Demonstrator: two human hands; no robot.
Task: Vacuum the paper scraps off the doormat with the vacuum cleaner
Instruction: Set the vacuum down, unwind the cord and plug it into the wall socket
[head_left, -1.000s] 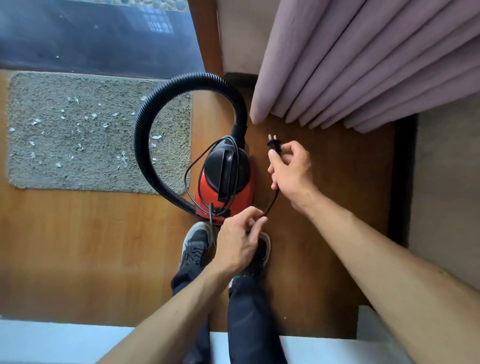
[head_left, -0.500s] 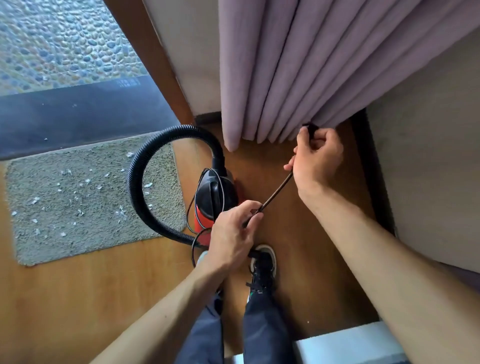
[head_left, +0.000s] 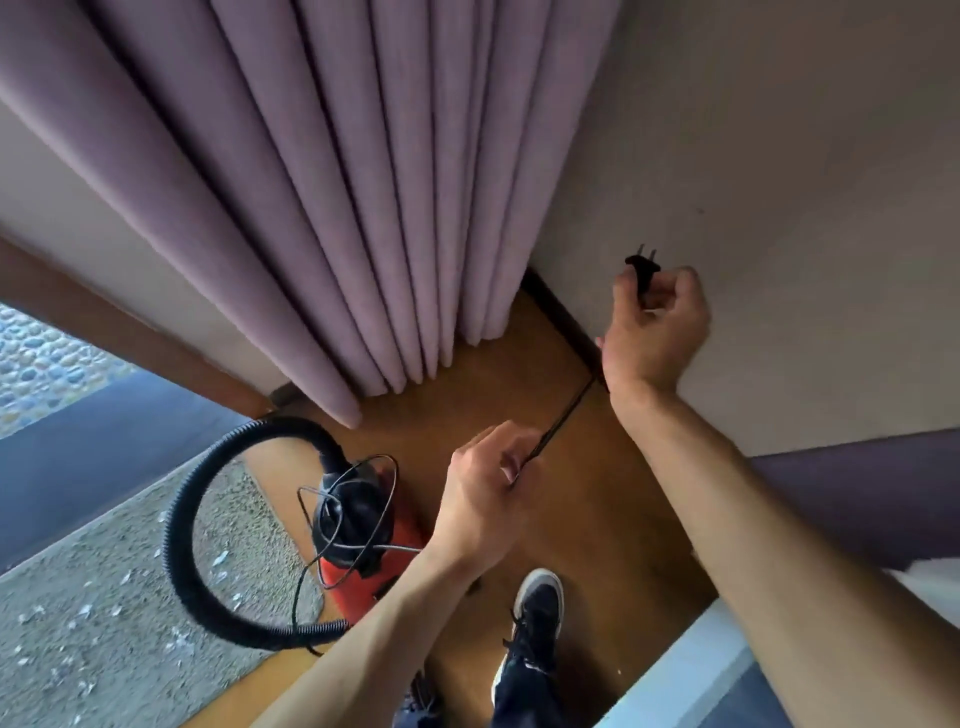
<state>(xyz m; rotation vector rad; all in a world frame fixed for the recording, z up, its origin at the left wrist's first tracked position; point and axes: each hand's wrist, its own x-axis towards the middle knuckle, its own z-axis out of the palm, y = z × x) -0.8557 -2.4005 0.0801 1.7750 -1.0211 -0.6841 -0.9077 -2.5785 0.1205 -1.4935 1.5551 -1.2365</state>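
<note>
Black two-pin plug (head_left: 643, 270) in right hand (head_left: 657, 332), one cord (head_left: 563, 415) in left hand (head_left: 483, 499)

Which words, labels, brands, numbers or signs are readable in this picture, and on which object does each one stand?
No text can be read in this view.
The vacuum: its red body and black top show no legible label.
The plug in the right hand: too small for any marking.
The cord in the left hand: blurred, no print to read.
The shoe: no readable logo.
</note>
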